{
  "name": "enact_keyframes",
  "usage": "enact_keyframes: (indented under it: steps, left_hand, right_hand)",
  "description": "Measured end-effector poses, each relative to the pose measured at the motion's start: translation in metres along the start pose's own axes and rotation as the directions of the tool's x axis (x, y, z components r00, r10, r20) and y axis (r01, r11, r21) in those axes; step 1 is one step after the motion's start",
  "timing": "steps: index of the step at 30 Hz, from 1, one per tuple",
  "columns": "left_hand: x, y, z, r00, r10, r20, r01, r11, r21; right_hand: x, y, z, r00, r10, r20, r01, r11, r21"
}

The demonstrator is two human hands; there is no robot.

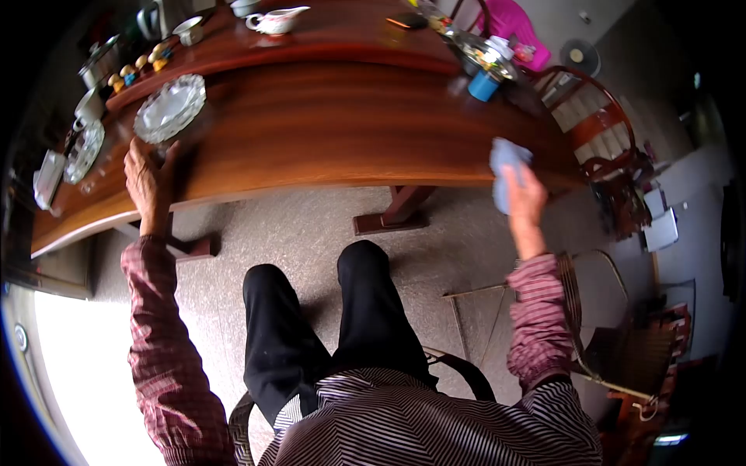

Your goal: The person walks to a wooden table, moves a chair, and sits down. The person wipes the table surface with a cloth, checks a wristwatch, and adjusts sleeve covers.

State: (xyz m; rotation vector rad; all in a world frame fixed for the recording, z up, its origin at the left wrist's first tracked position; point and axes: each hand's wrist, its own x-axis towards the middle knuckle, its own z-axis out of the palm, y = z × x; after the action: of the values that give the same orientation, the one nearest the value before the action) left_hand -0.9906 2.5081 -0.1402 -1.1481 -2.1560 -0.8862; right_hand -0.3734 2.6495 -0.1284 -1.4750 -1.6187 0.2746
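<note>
At the right end of the wooden table [334, 116], my right hand [527, 194] grips a light blue cloth [509, 155]. Both are smeared by motion over the table's near edge. On the left, my left hand [146, 180] is at the tabletop with its thumb and fingers apart. Its fingertips are close to the near rim of a clear scalloped glass dish [171, 109]; whether they touch it I cannot tell. Nothing shows in that hand.
A raised back shelf holds a patterned creamer [277, 20], a phone [406, 21] and small figurines [141, 62]. Another glass dish [84, 151] and a white cup [89, 107] stand far left. A blue cup [483, 85] is at the right, beyond it wooden chairs [598, 124].
</note>
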Motion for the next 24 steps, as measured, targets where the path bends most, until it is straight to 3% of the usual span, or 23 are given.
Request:
enact_keyframes:
  steps: [1, 2, 3, 5, 6, 7, 8, 9, 11, 12, 14, 15, 18, 19, 24]
  left_hand:
    - [0.000, -0.002, 0.002, 1.000, 0.000, 0.009, 0.000, 1.000, 0.014]
    - [0.000, -0.009, 0.007, 1.000, 0.002, 0.006, -0.002, 0.999, 0.035]
    - [0.000, -0.015, 0.011, 1.000, 0.002, 0.001, -0.002, 0.998, 0.058]
    - [0.001, -0.020, 0.012, 0.999, -0.003, 0.053, -0.001, 0.997, 0.081]
    - [0.001, -0.023, 0.013, 0.997, -0.018, 0.073, 0.012, 0.996, 0.083]
    - [0.001, -0.024, 0.012, 0.995, -0.034, 0.091, 0.026, 0.996, 0.087]
    - [0.001, -0.022, 0.011, 0.993, -0.057, 0.104, 0.047, 0.994, 0.096]
    - [0.002, -0.023, 0.010, 0.993, -0.052, 0.104, 0.042, 0.995, 0.095]
    - [0.001, -0.025, 0.011, 0.992, -0.063, 0.109, 0.053, 0.994, 0.094]
    - [0.001, -0.026, 0.010, 0.992, -0.058, 0.108, 0.049, 0.995, 0.086]
    - [0.001, -0.024, 0.008, 0.993, -0.056, 0.108, 0.047, 0.995, 0.085]
    - [0.001, -0.023, 0.007, 0.993, -0.059, 0.105, 0.051, 0.995, 0.085]
    - [0.000, -0.024, 0.008, 0.993, -0.063, 0.096, 0.055, 0.995, 0.083]
    - [-0.001, -0.024, 0.007, 0.992, -0.071, 0.102, 0.065, 0.996, 0.063]
    - [-0.003, -0.024, 0.008, 0.995, -0.069, 0.068, 0.065, 0.996, 0.060]
  right_hand:
    - [-0.022, -0.032, 0.027, 0.995, -0.097, 0.008, 0.096, 0.994, 0.050]
    - [-0.038, -0.060, 0.053, 0.921, -0.389, 0.027, 0.390, 0.918, -0.067]
    - [-0.053, -0.103, 0.071, 0.841, -0.541, 0.027, 0.541, 0.839, -0.053]
    - [-0.072, -0.149, 0.116, 0.729, -0.678, 0.097, 0.663, 0.734, 0.147]
    - [-0.081, -0.174, 0.133, 0.700, -0.701, 0.135, 0.684, 0.713, 0.152]
    - [-0.087, -0.177, 0.169, 0.707, -0.695, 0.130, 0.634, 0.705, 0.317]
    - [-0.083, -0.193, 0.173, 0.624, -0.762, 0.173, 0.739, 0.648, 0.186]
    - [-0.073, -0.197, 0.182, 0.588, -0.760, 0.278, 0.721, 0.647, 0.246]
    - [-0.050, -0.192, 0.217, 0.638, -0.657, 0.403, 0.563, 0.754, 0.338]
    - [-0.035, -0.176, 0.228, 0.633, -0.722, 0.278, 0.659, 0.692, 0.296]
    - [0.009, -0.178, 0.222, 0.680, -0.598, 0.424, 0.454, 0.798, 0.398]
    - [0.030, -0.180, 0.218, 0.703, -0.499, 0.507, 0.413, 0.867, 0.281]
    - [0.084, -0.113, 0.239, 0.744, -0.630, 0.222, 0.615, 0.776, 0.140]
    - [0.094, -0.109, 0.223, 0.798, -0.541, 0.266, 0.550, 0.834, 0.047]
    - [0.128, -0.041, 0.175, 0.857, -0.498, 0.136, 0.516, 0.827, -0.223]
